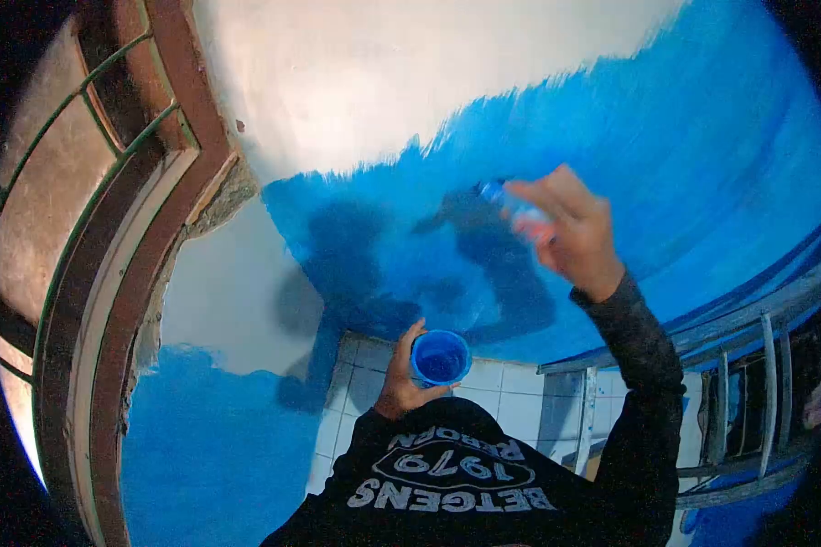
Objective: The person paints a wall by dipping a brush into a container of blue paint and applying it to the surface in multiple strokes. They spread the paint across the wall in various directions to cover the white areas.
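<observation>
My left hand (pixel 398 374) is wrapped round a small cup of blue paint (pixel 441 356), held in front of my chest with its mouth facing up. Higher and to the right, my right hand (pixel 570 228) grips a paintbrush (pixel 494 191), somewhat smeared by motion. The brush's bristle end is blue and lies close to the painted wall (pixel 602 137); whether it touches cannot be made out. Blue covers the wall's right and middle, with a ragged edge below an unpainted whitish area (pixel 365 82).
At the left stands a brown window frame (pixel 119 365) with green bars and broken plaster (pixel 223 196) along its edge. White tiles (pixel 493 383) line the lower wall. A ladder-like metal rack (pixel 766 392) is on the right. Shadows of my head and arms fall on the wall.
</observation>
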{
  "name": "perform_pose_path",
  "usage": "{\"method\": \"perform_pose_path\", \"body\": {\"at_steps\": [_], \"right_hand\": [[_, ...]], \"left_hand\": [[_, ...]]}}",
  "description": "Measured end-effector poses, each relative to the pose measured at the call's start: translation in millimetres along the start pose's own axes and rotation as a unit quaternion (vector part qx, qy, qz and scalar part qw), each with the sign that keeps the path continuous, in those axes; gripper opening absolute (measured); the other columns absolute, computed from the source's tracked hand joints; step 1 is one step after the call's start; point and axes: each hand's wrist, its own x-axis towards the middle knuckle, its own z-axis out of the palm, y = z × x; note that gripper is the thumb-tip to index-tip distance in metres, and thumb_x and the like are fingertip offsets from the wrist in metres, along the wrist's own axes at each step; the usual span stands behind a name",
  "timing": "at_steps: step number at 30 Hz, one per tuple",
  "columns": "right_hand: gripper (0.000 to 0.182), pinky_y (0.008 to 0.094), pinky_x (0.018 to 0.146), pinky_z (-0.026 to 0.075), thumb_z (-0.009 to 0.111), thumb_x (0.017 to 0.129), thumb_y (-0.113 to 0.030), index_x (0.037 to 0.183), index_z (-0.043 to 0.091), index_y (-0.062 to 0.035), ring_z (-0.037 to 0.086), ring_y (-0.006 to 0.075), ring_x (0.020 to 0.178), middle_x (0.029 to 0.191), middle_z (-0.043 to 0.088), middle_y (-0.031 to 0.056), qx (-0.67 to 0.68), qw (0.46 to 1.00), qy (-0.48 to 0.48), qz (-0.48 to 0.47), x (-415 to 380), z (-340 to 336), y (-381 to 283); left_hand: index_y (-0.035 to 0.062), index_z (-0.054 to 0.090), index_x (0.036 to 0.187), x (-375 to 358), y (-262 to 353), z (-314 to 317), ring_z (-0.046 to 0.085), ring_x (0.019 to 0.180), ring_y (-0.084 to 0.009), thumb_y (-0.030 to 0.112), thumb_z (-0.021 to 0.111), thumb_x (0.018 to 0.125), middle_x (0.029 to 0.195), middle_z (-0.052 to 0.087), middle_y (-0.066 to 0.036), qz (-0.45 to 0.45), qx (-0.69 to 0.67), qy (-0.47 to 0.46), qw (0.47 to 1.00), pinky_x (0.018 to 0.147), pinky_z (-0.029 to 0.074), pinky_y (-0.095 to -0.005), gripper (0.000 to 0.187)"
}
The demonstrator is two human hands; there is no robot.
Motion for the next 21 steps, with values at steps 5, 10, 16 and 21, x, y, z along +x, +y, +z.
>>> {"method": "perform_pose_path", "body": {"at_steps": [5,10,16,21], "right_hand": [[0.023,0.0325,0.066,0.055,0.077,0.085,-0.008,0.107,0.073,-0.0096,0.068,0.0218,0.075,0.092,0.073,0.0054,-0.173,0.950,0.196,-0.170,63,-67,43],[0.035,0.0419,0.069,0.060,0.065,0.100,-0.042,0.118,0.075,-0.0134,0.073,0.0261,0.080,0.099,0.076,0.0121,-0.186,0.927,0.323,-0.054,77,-94,15],[0.032,0.0361,0.065,0.054,0.080,0.082,-0.009,0.113,0.074,-0.0069,0.066,0.0244,0.081,0.096,0.073,0.0086,0.072,0.997,-0.035,0.000,2,-59,-5],[0.040,0.0367,0.058,0.055,0.077,0.076,-0.011,0.114,0.069,-0.0048,0.067,0.0278,0.078,0.089,0.067,0.0101,-0.006,0.994,-0.103,-0.027,-41,-12,14]], "left_hand": [[0.0011,0.029,0.156,4,2,8,0.052,0.131,-0.0369,0.023,0.099,0.060,0.140,0.051,-0.023,-0.001,-0.019,0.003,1.000,0.110,0.042,-0.0489,0.121],[0.0020,0.029,0.156,10,2,12,0.053,0.130,-0.0361,0.021,0.099,0.060,0.138,0.052,-0.021,0.013,-0.005,0.005,1.000,0.109,0.043,-0.0486,0.120],[0.0027,0.029,0.156,18,14,8,0.057,0.125,-0.0349,0.021,0.099,0.061,0.134,0.053,-0.020,0.038,0.011,0.026,0.999,0.108,0.044,-0.0473,0.120],[0.0027,0.029,0.156,20,-1,7,0.056,0.124,-0.0343,0.022,0.099,0.062,0.134,0.053,-0.020,0.030,0.001,0.010,0.999,0.107,0.044,-0.0471,0.119]]}}
